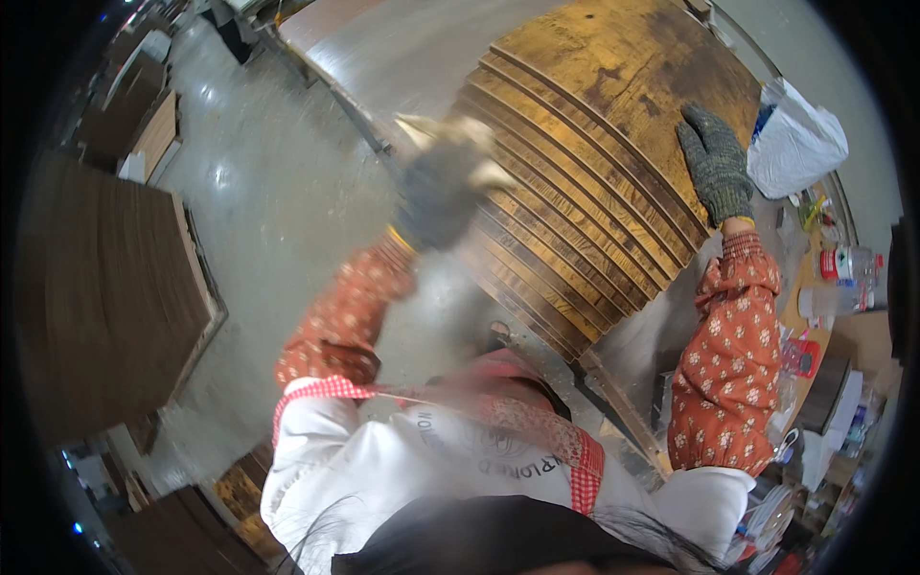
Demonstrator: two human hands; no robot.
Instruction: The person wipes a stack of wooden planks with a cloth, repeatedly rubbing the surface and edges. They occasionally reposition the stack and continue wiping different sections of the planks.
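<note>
A stack of brown wood-grain boards [632, 67] rises before me, its lower boards stepped out toward me and to the left. My right hand [717, 165], in a dark grey knit glove, lies flat on the top board near its right edge, fingers stretched out. Off the stack's left side, my left hand [436, 203] is gloved too and smeared by motion. It appears closed around a crumpled cream cloth [458, 136], whose pointed ends stick out; the fingers themselves are hard to make out.
A white plastic bag [800, 139] sits just right of the stack. Plastic bottles [848, 264] and clutter line the right side. The stack rests on a metal-framed table [383, 38]. Another tall pile of dark boards [115, 297] stands on the left floor.
</note>
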